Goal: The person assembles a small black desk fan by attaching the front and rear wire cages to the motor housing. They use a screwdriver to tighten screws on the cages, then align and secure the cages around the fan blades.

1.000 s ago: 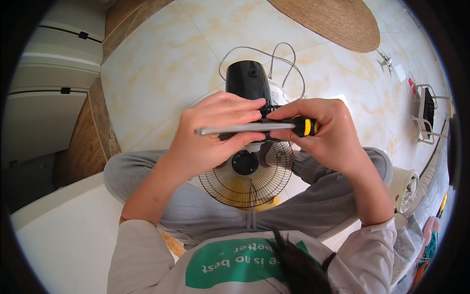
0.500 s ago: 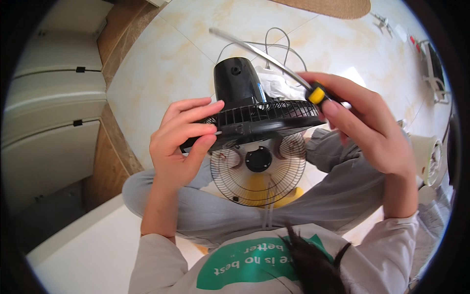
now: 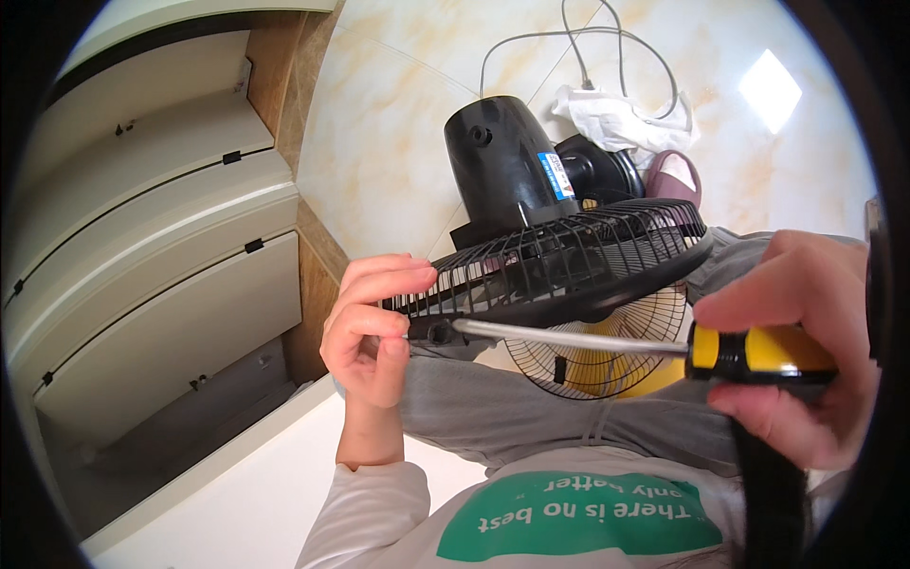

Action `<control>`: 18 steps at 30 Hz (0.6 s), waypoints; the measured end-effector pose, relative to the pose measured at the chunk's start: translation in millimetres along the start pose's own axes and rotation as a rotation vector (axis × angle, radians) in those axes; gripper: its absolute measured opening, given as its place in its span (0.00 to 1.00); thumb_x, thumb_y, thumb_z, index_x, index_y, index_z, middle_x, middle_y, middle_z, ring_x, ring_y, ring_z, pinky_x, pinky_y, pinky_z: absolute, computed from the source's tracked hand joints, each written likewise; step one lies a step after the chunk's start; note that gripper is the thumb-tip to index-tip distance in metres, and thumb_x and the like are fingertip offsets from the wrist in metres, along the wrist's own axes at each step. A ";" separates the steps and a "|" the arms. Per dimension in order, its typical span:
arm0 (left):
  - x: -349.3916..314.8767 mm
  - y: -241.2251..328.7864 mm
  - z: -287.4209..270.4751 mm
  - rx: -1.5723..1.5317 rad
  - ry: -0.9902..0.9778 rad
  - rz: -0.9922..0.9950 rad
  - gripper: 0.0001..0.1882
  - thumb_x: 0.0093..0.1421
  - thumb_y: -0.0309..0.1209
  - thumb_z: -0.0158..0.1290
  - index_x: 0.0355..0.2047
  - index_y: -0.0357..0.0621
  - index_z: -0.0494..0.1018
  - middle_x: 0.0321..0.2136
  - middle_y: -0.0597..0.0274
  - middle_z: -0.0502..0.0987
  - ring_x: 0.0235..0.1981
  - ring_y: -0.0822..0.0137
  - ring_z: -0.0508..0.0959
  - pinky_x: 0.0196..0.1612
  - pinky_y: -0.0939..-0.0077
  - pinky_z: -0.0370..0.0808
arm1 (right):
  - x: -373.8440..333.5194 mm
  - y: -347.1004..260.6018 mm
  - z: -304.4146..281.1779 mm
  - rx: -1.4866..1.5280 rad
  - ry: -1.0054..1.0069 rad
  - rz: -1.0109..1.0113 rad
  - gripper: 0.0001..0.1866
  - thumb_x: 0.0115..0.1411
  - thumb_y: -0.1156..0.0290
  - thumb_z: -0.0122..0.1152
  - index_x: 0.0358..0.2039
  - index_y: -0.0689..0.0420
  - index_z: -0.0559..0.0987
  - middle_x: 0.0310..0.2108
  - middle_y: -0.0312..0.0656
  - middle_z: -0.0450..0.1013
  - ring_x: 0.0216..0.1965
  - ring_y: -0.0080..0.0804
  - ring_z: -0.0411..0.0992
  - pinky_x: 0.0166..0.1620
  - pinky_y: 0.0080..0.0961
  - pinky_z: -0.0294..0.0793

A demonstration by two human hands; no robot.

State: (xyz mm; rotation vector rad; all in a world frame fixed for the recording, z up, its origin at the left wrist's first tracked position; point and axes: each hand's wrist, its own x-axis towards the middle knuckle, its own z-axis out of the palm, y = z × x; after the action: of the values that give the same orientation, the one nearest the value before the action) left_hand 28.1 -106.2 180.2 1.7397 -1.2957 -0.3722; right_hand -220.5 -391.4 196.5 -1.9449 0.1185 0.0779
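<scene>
A black fan (image 3: 507, 161) stands before me, its motor housing facing away and its rear grille (image 3: 578, 247) towards me. My left hand (image 3: 374, 327) is closed at the left end of the grille's rim, thumb and forefinger pinched by a small dark lug with a hole. Whether something small is between those fingertips, I cannot make out. My right hand (image 3: 806, 332) grips the yellow and black handle of a screwdriver (image 3: 578, 339). Its metal shaft points left, the tip close beside the lug. A round wire grille (image 3: 645, 322) shows below the rim, over my legs.
White drawer fronts (image 3: 180, 313) stand along the left. On the tiled floor beyond the fan lie a grey cable (image 3: 621, 47), a crumpled white cloth or bag (image 3: 616, 119) and a purple slipper (image 3: 675, 175). Something yellow (image 3: 664, 379) lies behind the wire grille.
The screwdriver has swung from pointing up and away to lying nearly level, its tip now by the rim. My right hand has come down and right. The view has shifted left and closer.
</scene>
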 end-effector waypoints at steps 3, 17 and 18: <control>-0.3 2.6 6.5 -0.018 0.053 -0.017 0.16 0.63 0.46 0.58 0.34 0.47 0.74 0.40 0.49 0.81 0.43 0.50 0.79 0.54 0.50 0.71 | 5.4 0.0 1.4 -0.021 -0.001 -0.008 0.20 0.47 0.73 0.74 0.41 0.61 0.77 0.24 0.44 0.74 0.21 0.31 0.72 0.25 0.25 0.67; -0.3 5.6 0.8 0.135 -0.029 0.006 0.16 0.57 0.51 0.63 0.33 0.53 0.82 0.39 0.56 0.80 0.41 0.54 0.79 0.58 0.45 0.64 | 13.6 -6.8 11.5 -0.049 -0.014 0.019 0.24 0.42 0.73 0.78 0.42 0.54 0.79 0.24 0.39 0.72 0.20 0.30 0.68 0.24 0.29 0.61; -0.3 4.6 0.9 0.124 -0.029 0.013 0.16 0.57 0.51 0.63 0.33 0.54 0.82 0.39 0.56 0.80 0.42 0.54 0.79 0.58 0.45 0.63 | 14.0 -6.3 11.1 -0.072 -0.033 0.011 0.24 0.42 0.72 0.78 0.42 0.54 0.79 0.24 0.38 0.71 0.20 0.29 0.68 0.25 0.28 0.61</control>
State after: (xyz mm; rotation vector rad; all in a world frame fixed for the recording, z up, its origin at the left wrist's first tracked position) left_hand 24.6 -106.5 183.3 1.8336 -1.3752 -0.3160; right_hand -205.8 -379.4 196.7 -2.0141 0.1056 0.1227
